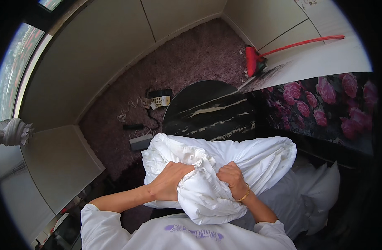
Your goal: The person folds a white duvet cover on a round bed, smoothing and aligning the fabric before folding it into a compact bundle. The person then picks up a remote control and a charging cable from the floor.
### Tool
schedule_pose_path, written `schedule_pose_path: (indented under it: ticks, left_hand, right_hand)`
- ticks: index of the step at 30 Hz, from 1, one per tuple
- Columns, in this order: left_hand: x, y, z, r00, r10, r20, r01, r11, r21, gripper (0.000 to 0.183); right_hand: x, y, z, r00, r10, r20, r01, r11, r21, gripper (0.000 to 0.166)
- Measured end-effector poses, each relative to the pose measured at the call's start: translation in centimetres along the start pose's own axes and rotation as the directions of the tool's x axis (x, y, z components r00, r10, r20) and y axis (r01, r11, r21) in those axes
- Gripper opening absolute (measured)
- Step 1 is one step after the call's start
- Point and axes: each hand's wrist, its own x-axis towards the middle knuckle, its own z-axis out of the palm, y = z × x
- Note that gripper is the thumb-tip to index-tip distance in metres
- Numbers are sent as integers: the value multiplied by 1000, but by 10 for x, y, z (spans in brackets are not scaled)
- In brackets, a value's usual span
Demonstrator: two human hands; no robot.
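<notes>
A bulky white cloth bundle, like a duvet or its cover (266,153), is bunched in front of my chest and hides the near edge of a round black marble-patterned table (209,109). My left hand (170,181) grips the bundle's left side, its fingertips hidden in the folds. On the right side my right hand (233,178), with a gold bangle at the wrist, has its fingers curled into the gathered fabric. Between the two hands the cloth is rolled and creased.
A telephone with keypad (160,101), cables and a grey box (141,142) lie on the purple carpet (191,59) beyond the bundle. A red broom (252,61) leans at the far right wall. More white bedding (316,187) is at my right, near a rose-patterned panel (322,106).
</notes>
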Motion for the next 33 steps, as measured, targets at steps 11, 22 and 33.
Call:
schedule_pose_path:
  ticks: [11, 22, 33]
  left_hand:
    - [36, 168, -54, 761, 505, -408, -481, 860, 169, 64]
    - [33, 301, -72, 22, 994, -107, -686, 93, 722, 51]
    - [-70, -54, 87, 908, 396, -140, -173, 656, 735, 24]
  right_hand:
    - [-8, -131, -154, 851, 168, -497, -103, 982, 155, 25]
    - [-62, -260, -229, 344, -346, -873, 282, 925, -256, 34]
    - [-57, -41, 79, 950, 153, -273, -244, 909, -338, 35]
